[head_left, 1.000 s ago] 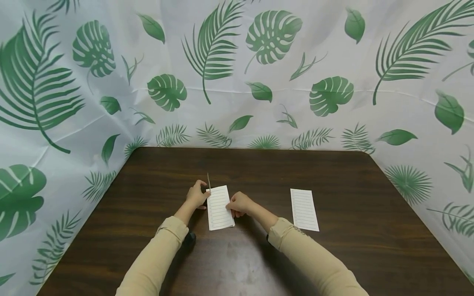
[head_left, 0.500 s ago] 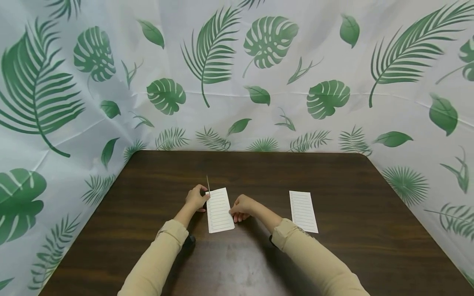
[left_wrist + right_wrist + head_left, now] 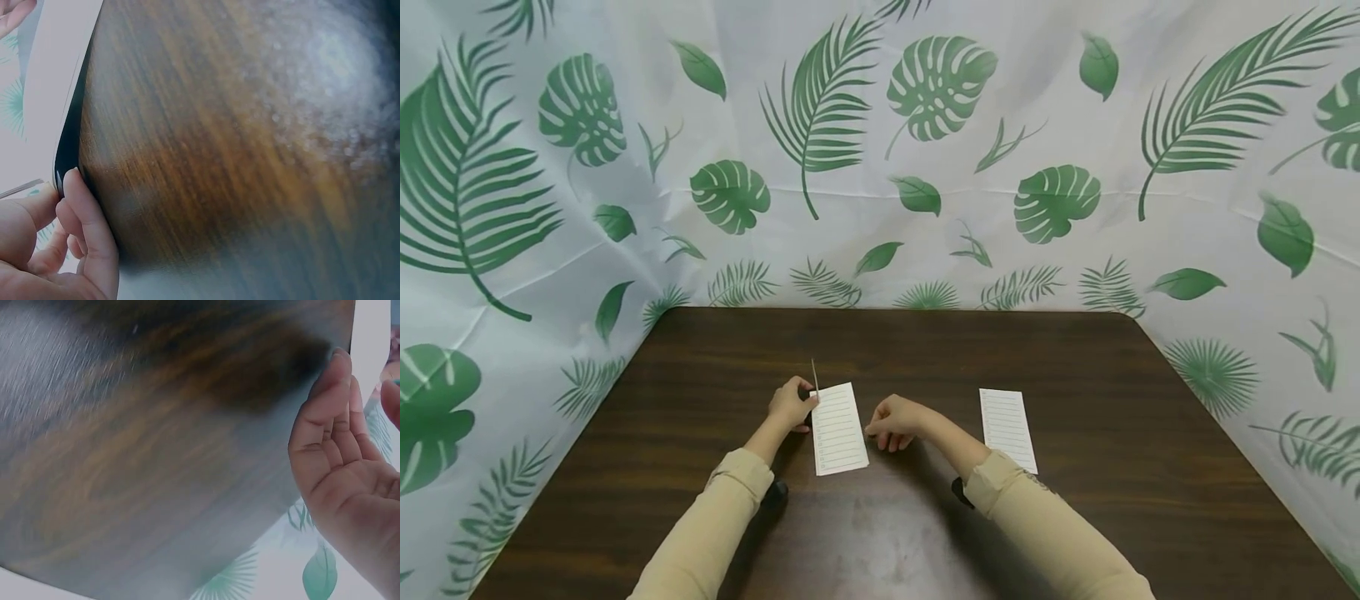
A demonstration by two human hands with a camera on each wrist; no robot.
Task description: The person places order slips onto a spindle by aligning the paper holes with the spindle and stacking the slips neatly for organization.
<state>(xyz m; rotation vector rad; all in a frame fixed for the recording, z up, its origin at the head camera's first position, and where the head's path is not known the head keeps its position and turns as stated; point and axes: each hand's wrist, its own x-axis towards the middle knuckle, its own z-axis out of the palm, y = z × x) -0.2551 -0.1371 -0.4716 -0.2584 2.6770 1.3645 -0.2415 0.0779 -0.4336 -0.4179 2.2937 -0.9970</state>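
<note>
A small stack of white lined paper (image 3: 842, 433) lies on the table, left of the middle. At its upper left corner my left hand (image 3: 789, 405) pinches the stack, thumb on top and a finger beneath; the left wrist view shows the fingers (image 3: 90, 234) right at the paper's edge. A thin, light strip (image 3: 815, 377) stands up by that thumb, seen nearly edge-on. My right hand (image 3: 897, 421) hovers just beyond the stack's right edge, holding nothing. In the right wrist view its fingers (image 3: 322, 419) bend loosely, with the thumb apart.
Farther right on the dark wooden table (image 3: 917, 350) lies a separate white lined sheet (image 3: 1006, 427), close to the right forearm. Behind the table hangs a white curtain (image 3: 850, 250) printed with green leaves.
My right hand has come off the right edge of the stack and drawn slightly to the right. The left hand keeps its grip at the corner. The head view has shifted a little.
</note>
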